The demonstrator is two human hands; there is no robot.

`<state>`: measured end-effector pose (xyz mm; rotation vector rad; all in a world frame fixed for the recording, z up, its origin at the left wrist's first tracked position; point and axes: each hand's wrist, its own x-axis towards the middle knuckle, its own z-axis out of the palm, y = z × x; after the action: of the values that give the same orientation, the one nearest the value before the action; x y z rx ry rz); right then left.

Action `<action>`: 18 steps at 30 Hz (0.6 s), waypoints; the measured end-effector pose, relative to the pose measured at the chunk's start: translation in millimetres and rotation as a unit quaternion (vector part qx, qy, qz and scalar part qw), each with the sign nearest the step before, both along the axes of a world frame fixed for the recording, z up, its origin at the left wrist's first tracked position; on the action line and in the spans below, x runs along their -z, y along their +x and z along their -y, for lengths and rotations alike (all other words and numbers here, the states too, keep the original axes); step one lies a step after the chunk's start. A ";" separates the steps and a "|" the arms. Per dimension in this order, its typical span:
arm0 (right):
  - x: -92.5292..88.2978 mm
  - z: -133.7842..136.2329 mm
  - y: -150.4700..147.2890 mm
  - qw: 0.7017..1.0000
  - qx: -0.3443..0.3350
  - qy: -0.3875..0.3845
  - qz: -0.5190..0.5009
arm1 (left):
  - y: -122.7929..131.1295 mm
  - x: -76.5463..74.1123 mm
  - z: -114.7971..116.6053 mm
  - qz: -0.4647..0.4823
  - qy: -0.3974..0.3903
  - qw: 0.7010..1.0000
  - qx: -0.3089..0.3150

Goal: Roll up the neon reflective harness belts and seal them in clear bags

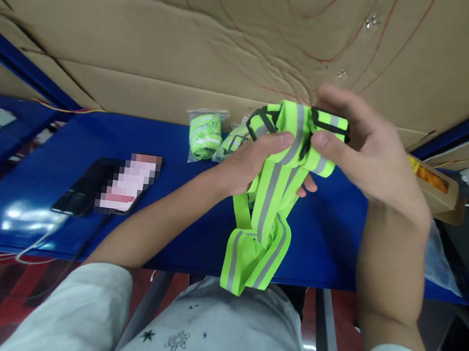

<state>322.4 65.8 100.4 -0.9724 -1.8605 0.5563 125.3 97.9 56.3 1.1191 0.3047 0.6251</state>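
Note:
A neon-green reflective strap (pixel 269 197) with grey stripes and black buckles is held up over the blue table's front part. My left hand (pixel 253 161) is closed round its upper left part, the thumb across the strap and other fingertips showing behind it. My right hand (pixel 366 143) pinches the folded upper right end beside a black buckle, its thumb in front and its raised fingers slightly blurred. Loose loops of the strap hang below my hands, past the table's front edge. Behind my left hand, another green strap bundle (pixel 230 143) is partly hidden.
A bagged green strap roll (pixel 205 135) lies at the back of the blue table (pixel 158 240). Two phones, one dark (pixel 83 188) and one lit (pixel 131 183), lie at the left with cables. An open cardboard box (pixel 440 192) and clear plastic (pixel 440 258) are at the right. Brown cardboard stands behind.

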 end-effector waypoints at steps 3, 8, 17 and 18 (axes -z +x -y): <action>4.3 -5.1 4.9 0.997 -0.031 -0.066 -0.011 | -0.5 2.7 -0.3 -0.010 -0.006 1.000 0.015; 2.3 0.6 -9.3 0.993 0.089 0.082 -0.002 | 4.1 3.6 -2.0 0.070 -0.076 0.995 -0.005; 0.5 8.8 -10.1 0.945 0.090 0.243 0.199 | 1.6 -22.9 9.3 0.043 -0.028 0.999 -0.017; 1.8 8.2 -10.5 0.942 0.073 0.232 0.230 | 1.4 -24.7 9.6 0.025 -0.021 0.999 -0.036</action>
<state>311.9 57.6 98.5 -0.9544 -2.1643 -0.2226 126.7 88.2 81.0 1.0552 0.3150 0.7051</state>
